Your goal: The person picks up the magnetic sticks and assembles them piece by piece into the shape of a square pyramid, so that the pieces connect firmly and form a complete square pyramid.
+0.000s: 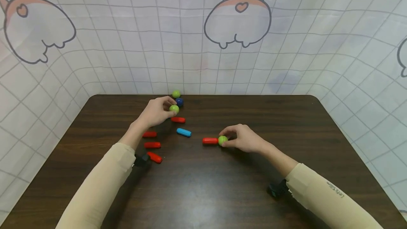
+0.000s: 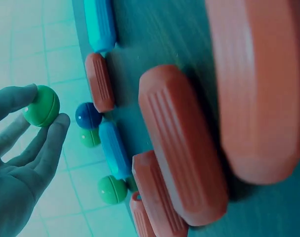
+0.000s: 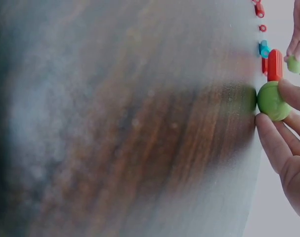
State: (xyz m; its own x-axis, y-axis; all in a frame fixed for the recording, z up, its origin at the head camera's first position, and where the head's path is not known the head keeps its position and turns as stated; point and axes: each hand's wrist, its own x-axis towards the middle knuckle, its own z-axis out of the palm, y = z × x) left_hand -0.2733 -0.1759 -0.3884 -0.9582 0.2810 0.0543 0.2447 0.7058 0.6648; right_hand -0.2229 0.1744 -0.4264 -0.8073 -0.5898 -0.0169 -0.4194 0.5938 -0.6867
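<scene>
**Pale left sleeve (image 1: 101, 183) and pale right sleeve (image 1: 327, 193) lay closest to the head camera**

Near the middle of the dark wood table (image 1: 203, 200), a red stick (image 1: 210, 140) lay with its long axis from nine to three o'clock in the head view. Its three o'clock end touched a green ball (image 1: 222, 140). The right hand (image 1: 245, 139), at three o'clock from the ball, pinched it between thumb and fingertips, the fingers parted only by the ball's width.

Toward half past ten from that stick, the left hand (image 1: 157, 111) held a second green ball (image 1: 173, 109) in a similar thumb-and-fingertip pinch, clear of the tabletop. Just below this ball, at about five o'clock, lay another red stick (image 1: 178, 119), pointing nine to three; just above it, at one o'clock, sat a blue ball (image 1: 180, 102), with a third green ball (image 1: 176, 94) close by toward eleven.

Between the hands was a light-blue stick (image 1: 183, 132), its axis tilted from ten to four. Farther out, toward nine o'clock, three red sticks (image 1: 152, 145) were stacked in a loose column: the upper two pointed nine to three, the lowest ten to four. White gridded cloth (image 1: 143, 59) with animal drawings (image 1: 238, 20) hung at twelve.
</scene>
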